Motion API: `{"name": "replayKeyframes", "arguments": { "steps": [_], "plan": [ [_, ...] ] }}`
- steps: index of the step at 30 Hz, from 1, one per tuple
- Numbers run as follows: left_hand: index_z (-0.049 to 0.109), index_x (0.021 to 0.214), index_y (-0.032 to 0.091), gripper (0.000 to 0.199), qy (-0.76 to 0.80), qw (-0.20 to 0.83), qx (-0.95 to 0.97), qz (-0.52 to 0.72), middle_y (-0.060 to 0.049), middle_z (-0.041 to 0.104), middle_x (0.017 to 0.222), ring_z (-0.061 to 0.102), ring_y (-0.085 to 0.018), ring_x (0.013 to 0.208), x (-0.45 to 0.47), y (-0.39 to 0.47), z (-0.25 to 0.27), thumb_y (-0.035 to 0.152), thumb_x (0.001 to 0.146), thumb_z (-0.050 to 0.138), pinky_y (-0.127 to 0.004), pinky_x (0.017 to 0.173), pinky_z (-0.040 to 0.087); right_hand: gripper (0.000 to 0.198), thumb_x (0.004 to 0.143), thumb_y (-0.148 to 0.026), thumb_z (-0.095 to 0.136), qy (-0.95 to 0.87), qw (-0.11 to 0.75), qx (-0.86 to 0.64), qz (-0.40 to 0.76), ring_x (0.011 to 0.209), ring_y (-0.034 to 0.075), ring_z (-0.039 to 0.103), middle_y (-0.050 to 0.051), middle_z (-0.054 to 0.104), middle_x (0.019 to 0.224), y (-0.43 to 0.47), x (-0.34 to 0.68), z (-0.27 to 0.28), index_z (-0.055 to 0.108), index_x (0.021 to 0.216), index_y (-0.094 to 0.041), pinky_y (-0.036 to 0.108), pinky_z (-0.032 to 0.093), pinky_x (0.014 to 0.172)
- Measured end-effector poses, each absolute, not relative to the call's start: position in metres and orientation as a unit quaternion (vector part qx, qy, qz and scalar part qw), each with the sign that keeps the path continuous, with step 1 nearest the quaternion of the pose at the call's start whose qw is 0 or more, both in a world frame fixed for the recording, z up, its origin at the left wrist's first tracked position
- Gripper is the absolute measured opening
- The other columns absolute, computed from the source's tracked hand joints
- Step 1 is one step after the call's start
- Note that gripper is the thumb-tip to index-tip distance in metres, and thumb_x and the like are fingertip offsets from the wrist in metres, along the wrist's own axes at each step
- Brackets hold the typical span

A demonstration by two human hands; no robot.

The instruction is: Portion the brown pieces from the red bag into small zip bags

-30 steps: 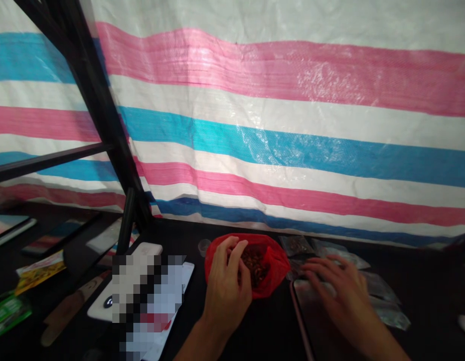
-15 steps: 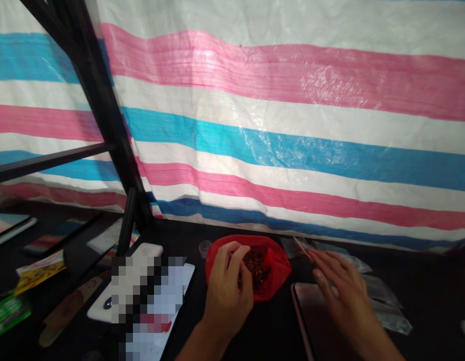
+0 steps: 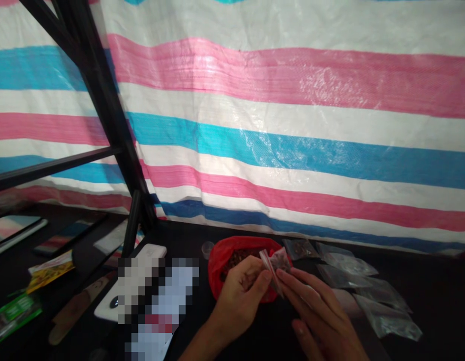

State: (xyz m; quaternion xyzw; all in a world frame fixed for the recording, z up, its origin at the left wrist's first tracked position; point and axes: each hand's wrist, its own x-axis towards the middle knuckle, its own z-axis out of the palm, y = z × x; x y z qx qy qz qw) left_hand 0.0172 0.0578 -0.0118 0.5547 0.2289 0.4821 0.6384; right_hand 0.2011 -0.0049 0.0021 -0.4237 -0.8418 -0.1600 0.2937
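Note:
A small clear zip bag [image 3: 281,261] with a red-striped edge is held tilted above a red plastic bag [image 3: 220,245]. My right hand [image 3: 318,306] grips it from the right, fingers pressed along its side. My left hand [image 3: 242,288] is closed at the zip bag's left edge, thumb tip against it and fingers curled; what is inside the fingers is hidden. Small brownish metal-looking pieces [image 3: 240,256] fill the open red bag, which is partly covered by my left hand.
Several clear zip bags [image 3: 386,313] lie to the right, and a bag with dark contents [image 3: 302,248] lies behind. A small clear cup [image 3: 207,249] stands left of the red bag. Further left are a white phone-like device [image 3: 153,253], a yellow packet [image 3: 51,271], a green packet [image 3: 16,316] and a black frame [image 3: 112,120].
My left hand has come out of the red bag and moved right to the zip bag. My right hand has brought the zip bag left and over the red bag.

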Motion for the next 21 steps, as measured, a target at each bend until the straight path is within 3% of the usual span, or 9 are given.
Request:
{"name": "replayKeyframes", "arguments": {
  "steps": [4, 8, 13, 21],
  "plan": [
    [0.066, 0.092, 0.017, 0.025, 0.281, 0.589, 0.620, 0.435, -0.002, 0.065, 0.084, 0.058, -0.014, 0.076, 0.016, 0.055, -0.013, 0.038, 0.100, 0.055, -0.024, 0.071, 0.046, 0.025, 0.097, -0.028, 0.057, -0.801, 0.370, -0.440, -0.169, 0.116, 0.024, 0.066, 0.004, 0.074, 0.122, 0.000, 0.199, 0.002, 0.069, 0.120, -0.026, 0.035, 0.057, 0.093],
    [0.068, 0.093, 0.019, 0.015, 0.299, 0.474, 0.719, 0.412, -0.003, 0.068, 0.090, 0.059, -0.014, 0.080, 0.016, 0.050, -0.014, 0.025, 0.098, 0.056, -0.024, 0.076, 0.046, 0.005, 0.092, -0.027, 0.066, -0.748, 0.432, -0.475, -0.167, 0.102, 0.024, 0.067, 0.005, 0.072, 0.105, 0.003, 0.194, -0.002, 0.070, 0.095, -0.027, 0.037, 0.056, 0.086],
    [0.061, 0.110, 0.019, 0.016, 0.306, 0.495, 0.678, 0.449, -0.004, 0.070, 0.095, 0.065, -0.016, 0.085, 0.018, 0.046, -0.017, 0.026, 0.095, 0.060, -0.026, 0.082, 0.050, 0.002, 0.092, -0.027, 0.067, -0.734, 0.445, -0.486, -0.166, 0.092, 0.023, 0.064, 0.006, 0.067, 0.099, 0.002, 0.193, -0.005, 0.069, 0.091, -0.028, 0.036, 0.055, 0.077],
    [0.071, 0.098, 0.017, 0.017, 0.256, 0.591, 0.654, 0.398, -0.005, 0.070, 0.091, 0.064, -0.017, 0.084, 0.021, 0.047, -0.010, 0.031, 0.095, 0.061, -0.026, 0.078, 0.048, 0.017, 0.094, -0.038, 0.067, -0.727, 0.452, -0.491, -0.164, 0.085, 0.022, 0.064, 0.004, 0.065, 0.091, 0.004, 0.194, -0.010, 0.070, 0.080, -0.029, 0.035, 0.054, 0.070]
  ]
}}
